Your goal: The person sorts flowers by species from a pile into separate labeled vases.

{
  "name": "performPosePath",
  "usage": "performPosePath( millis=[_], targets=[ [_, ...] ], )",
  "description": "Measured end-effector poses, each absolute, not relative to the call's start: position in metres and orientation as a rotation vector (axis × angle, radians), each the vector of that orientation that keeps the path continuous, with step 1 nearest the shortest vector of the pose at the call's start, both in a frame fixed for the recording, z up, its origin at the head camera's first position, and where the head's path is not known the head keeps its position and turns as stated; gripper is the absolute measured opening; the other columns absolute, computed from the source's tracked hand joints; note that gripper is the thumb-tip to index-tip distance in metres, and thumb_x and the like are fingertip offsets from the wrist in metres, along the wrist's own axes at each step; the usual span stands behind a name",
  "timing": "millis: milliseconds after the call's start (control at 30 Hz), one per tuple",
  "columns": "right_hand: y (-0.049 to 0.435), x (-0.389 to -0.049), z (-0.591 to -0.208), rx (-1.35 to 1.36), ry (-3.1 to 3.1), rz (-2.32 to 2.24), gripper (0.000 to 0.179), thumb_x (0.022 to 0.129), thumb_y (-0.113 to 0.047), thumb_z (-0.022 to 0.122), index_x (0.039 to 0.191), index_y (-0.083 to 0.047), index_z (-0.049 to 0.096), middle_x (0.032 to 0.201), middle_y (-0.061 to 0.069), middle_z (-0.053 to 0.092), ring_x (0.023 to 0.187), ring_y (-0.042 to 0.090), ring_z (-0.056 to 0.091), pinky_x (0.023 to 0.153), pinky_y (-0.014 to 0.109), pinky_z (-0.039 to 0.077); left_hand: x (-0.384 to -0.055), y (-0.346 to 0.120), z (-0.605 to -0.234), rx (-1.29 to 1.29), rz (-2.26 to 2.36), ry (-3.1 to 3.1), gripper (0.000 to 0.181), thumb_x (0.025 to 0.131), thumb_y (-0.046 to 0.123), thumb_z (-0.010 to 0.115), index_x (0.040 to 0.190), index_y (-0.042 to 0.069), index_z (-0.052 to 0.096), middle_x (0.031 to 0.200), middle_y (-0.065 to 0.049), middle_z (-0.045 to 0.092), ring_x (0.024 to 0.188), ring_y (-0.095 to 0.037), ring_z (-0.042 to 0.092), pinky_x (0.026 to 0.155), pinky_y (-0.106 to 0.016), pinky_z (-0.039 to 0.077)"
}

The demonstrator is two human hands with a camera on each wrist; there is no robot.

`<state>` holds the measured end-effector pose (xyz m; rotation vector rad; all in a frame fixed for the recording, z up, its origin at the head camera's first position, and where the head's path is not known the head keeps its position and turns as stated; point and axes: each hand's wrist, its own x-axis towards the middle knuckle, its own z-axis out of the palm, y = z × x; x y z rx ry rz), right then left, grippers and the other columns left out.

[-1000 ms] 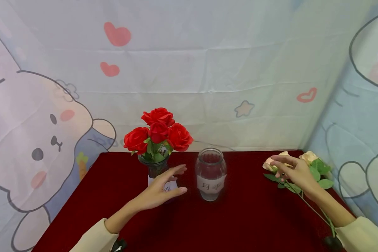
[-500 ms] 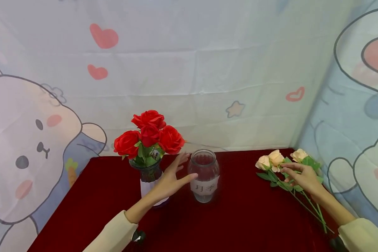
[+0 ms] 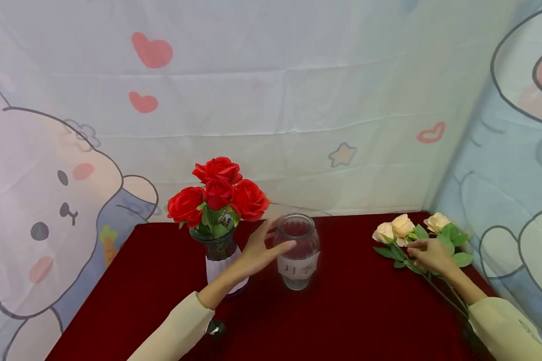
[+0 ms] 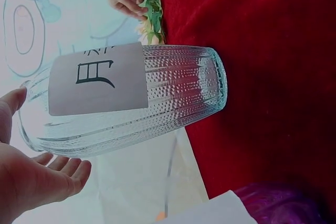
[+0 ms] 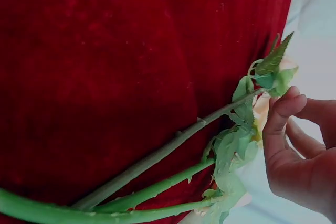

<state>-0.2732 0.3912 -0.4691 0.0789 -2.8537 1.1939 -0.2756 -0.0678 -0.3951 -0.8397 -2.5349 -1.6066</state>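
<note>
A clear glass jar (image 3: 298, 245) with a white paper label stands upright mid-table; its ribbed side fills the left wrist view. My left hand (image 3: 257, 253) is at the jar's left, fingers spread behind its neck and thumb in front near the rim. Contact with the glass is unclear. Several cream roses (image 3: 403, 225) with green leaves and stems lie at the right. My right hand (image 3: 433, 255) is over their leaves and stems, fingers bent; the right wrist view has its fingertips (image 5: 294, 95) beside a rose head, with no stem visibly between them.
A glass vase (image 3: 214, 249) of red roses (image 3: 219, 193), with a white label, stands left of the jar, close to my left forearm. Dark red cloth (image 3: 343, 321) covers the table. A printed fabric backdrop (image 3: 298, 100) rises behind and on the right side.
My left hand has moved right from the front of the red-rose vase to the jar. My right hand has come down onto the cream roses' leaves, its fingers more bent.
</note>
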Motion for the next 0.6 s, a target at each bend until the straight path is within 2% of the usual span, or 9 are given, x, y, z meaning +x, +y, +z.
performPosePath(
  millis=[100,200,400,600],
  targets=[
    [0.394,-0.275,-0.471,0.129,-2.902,1.049,0.032,0.099,-0.008,0.061,0.114,0.020,0.064,0.067,0.008,0.071,0.051,0.018,0.063,0.048,0.028,0.049,-0.278,-0.066,-0.395,-0.859,-1.614,-2.528,0.068,0.094,0.024,0.074,0.153,0.015,0.043,0.151,-0.011,0.053,0.140,-0.031,0.050,0.113,-0.051,0.044],
    [0.395,-0.276,-0.472,0.183,-2.941,0.971,0.030,0.097,-0.007,0.062,0.109,0.019,0.067,0.063,0.005,0.070,0.050,0.017,0.063,0.048,0.027,0.049,-0.277,-0.065,-0.395,-0.835,-1.628,-2.548,0.069,0.093,0.029,0.075,0.153,0.017,0.043,0.152,-0.010,0.053,0.139,-0.033,0.052,0.111,-0.052,0.047],
    [0.394,-0.279,-0.472,0.206,-2.989,0.969,0.027,0.097,-0.006,0.062,0.106,0.018,0.070,0.060,0.004,0.068,0.050,0.015,0.061,0.049,0.026,0.049,-0.276,-0.063,-0.392,-0.771,-1.643,-2.582,0.078,0.091,0.044,0.075,0.155,0.017,0.041,0.154,-0.011,0.051,0.138,-0.037,0.052,0.108,-0.051,0.050],
    [0.391,-0.284,-0.473,0.206,-3.016,1.001,0.029,0.094,-0.007,0.068,0.105,0.020,0.068,0.061,0.003,0.068,0.053,0.012,0.061,0.050,0.026,0.049,-0.279,-0.063,-0.392,-0.796,-1.648,-2.565,0.077,0.092,0.045,0.073,0.157,0.020,0.039,0.154,-0.010,0.051,0.136,-0.036,0.053,0.105,-0.053,0.051]
  ],
)
